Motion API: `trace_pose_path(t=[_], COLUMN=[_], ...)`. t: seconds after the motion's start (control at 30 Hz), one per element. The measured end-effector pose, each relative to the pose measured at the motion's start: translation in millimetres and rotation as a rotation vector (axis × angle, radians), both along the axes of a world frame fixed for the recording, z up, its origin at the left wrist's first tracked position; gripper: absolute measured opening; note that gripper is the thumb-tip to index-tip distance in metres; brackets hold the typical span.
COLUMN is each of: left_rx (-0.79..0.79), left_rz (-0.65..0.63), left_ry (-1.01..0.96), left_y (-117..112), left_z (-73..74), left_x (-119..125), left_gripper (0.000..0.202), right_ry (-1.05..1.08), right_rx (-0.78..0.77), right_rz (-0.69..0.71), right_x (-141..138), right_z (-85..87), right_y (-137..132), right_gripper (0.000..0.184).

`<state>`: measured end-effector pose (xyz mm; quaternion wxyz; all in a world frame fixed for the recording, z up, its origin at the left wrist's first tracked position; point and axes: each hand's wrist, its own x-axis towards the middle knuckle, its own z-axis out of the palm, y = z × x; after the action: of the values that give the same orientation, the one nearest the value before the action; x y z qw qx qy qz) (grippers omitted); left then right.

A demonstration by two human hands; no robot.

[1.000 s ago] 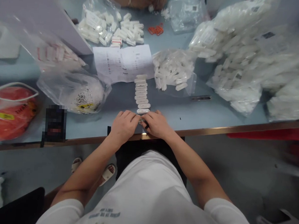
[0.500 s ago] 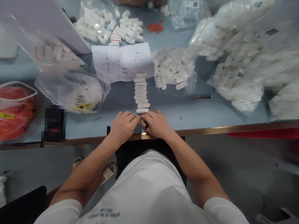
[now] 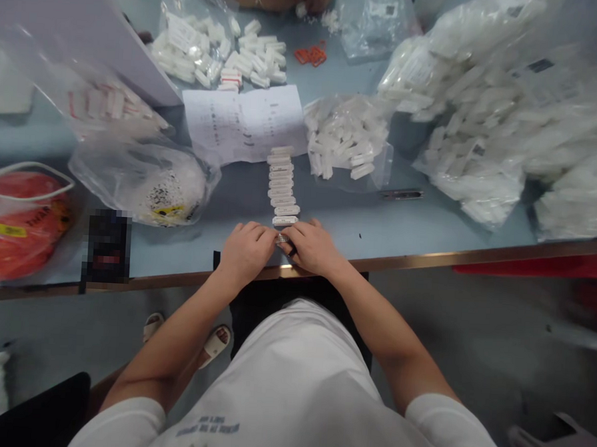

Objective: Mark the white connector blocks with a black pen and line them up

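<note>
Fingers (image 3: 266, 236) of left hand (image 3: 247, 251) and right hand (image 3: 313, 247) clamped on the small piece (image 3: 282, 238) between them

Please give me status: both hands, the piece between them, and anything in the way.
Left hand and right hand: grip closed on small piece between them. Piece partly hidden. Row of white pieces lies just beyond the hands.

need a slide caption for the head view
Left hand and right hand hold a small piece near a column of white pieces on the table.
</note>
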<state>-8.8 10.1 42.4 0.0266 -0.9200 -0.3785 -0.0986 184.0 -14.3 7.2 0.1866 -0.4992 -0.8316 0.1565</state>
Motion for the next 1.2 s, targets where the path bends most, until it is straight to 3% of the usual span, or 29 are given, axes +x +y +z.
trace_pose_path(t=[0.4, 0.57, 0.83, 1.03, 1.2], left_rx=[0.066, 0.065, 0.032, 0.117, 0.111], left_rz=[-0.094, -0.098, -0.077, -0.215, -0.19], left_ry=[0.073, 0.07, -0.012, 0.082, 0.067], left_y=[-2, -4, -1, -4, -3], left_z=[16.1, 12.3, 1.6, 11.6, 9.4], left_x=[10, 9, -12, -14, -12], left_gripper=[0.028, 0.026, 0.022, 0.025, 0.022], right_ry=[-0.001, 0.0, 0.004, 0.005, -0.004], right_rx=[-0.008, -0.014, 0.009, 0.026, 0.009], right_rz=[0.004, 0.007, 0.007, 0.001, -0.001], right_x=[0, 1, 0, 0, 0], right_z=[2.5, 0.5, -1.6, -2.4, -0.7], right_y=[0, 0, 0, 0, 0], right_gripper=[0.018, 0.017, 0.026, 0.023, 0.023])
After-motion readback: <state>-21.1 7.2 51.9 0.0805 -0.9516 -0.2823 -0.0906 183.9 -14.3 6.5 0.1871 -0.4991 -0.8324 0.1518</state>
